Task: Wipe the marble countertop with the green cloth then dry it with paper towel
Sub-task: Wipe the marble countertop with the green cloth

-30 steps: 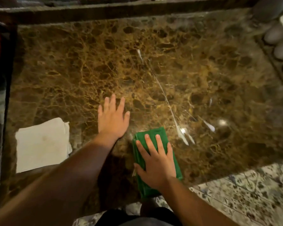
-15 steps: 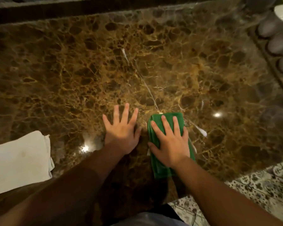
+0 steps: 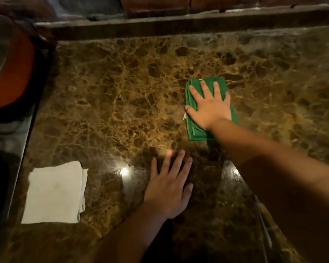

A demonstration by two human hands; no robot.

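Two hands lie flat on the countertop (image 3: 122, 95). The right hand (image 3: 210, 107), fingers straight, presses the folded cloth (image 3: 193, 128) mid-surface. The left hand (image 3: 168, 188) rests spread near the front edge. A paper towel (image 3: 53, 194) lies by the front-left corner.

Bare forearms, bare hands (image 3: 210, 109), no sleeves.

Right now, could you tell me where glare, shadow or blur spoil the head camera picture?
Head view: a bright glare spot on the marble countertop just beyond the left hand; the near edge and left side fall into deep shadow; the frame's corners and the right hand on the green cloth look slightly blurred.
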